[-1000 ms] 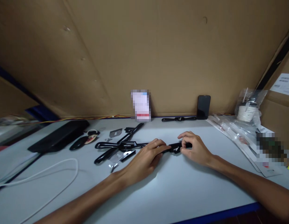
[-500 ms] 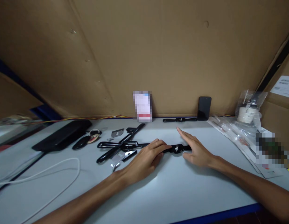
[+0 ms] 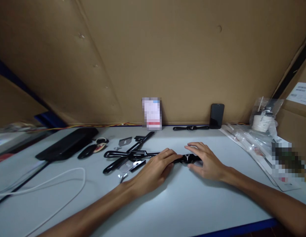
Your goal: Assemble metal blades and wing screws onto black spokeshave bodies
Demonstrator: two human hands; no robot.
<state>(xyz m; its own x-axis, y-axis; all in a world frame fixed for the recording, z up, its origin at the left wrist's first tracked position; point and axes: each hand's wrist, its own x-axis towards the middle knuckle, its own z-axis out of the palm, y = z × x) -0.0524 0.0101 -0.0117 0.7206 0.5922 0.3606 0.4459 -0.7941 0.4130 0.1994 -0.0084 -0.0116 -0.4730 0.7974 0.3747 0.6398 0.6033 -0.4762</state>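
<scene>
A black spokeshave [image 3: 184, 160] with a silver thumbscrew at its middle lies crosswise on the table. My left hand [image 3: 160, 167] is closed over its left handle, which the fingers mostly hide. Around the right end is my right hand [image 3: 209, 163], its thumb and fingers apart on either side of the tool; whether the palm touches the handle I cannot tell. Left of my hands, more black spokeshave bodies [image 3: 138, 154] lie crossed over each other. Beside them are a flat metal blade [image 3: 125, 141] and a silver wing-shaped screw [image 3: 122, 178].
Another spokeshave [image 3: 191, 128] rests at the back, near an upright dark phone [image 3: 216, 116] and a lit screen [image 3: 152, 113]. Plastic packets [image 3: 253, 146] lie at right. Keys [image 3: 88, 151], a black flat object [image 3: 67, 144] and a white cable [image 3: 84, 177] are at left.
My right hand has moved slightly left and its fingers have curled in toward the spokeshave's middle. The left hand keeps its hold. The view has shifted a little.
</scene>
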